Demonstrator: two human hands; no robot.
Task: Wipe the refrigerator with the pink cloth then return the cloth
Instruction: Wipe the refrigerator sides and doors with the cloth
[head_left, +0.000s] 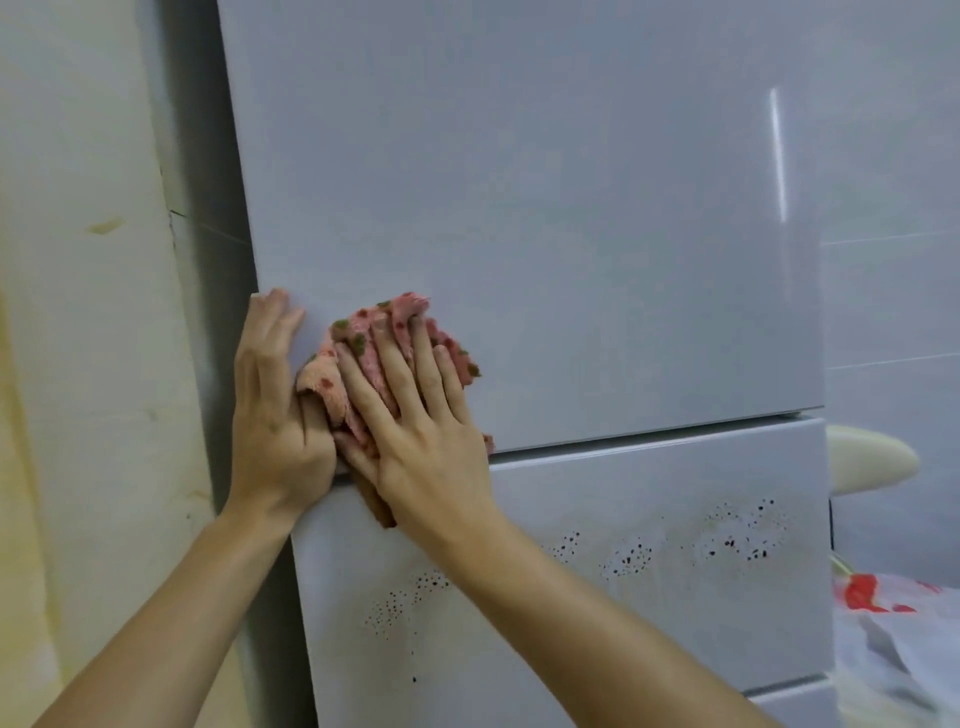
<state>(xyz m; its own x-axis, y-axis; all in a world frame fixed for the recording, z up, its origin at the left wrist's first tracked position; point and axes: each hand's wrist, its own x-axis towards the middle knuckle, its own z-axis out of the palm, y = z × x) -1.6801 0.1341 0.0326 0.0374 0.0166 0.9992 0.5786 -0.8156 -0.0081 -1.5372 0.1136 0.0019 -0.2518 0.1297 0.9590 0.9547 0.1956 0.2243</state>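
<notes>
The refrigerator (571, 208) fills the view, a pale grey glossy upper door above a lower door (675, 597) marked with dark speckled spots. The pink cloth (363, 338), dotted red and green, is bunched against the lower left corner of the upper door. My right hand (415, 415) presses flat on the cloth with straight, spread fingers. My left hand (275, 405) lies beside it along the door's left edge, fingers straight on the door and its thumb side touching the cloth.
A cream wall (88, 312) stands close on the left of the refrigerator. On the right are grey tiles, a cream rounded object (867, 460) and a white plastic bag with red print (893, 639).
</notes>
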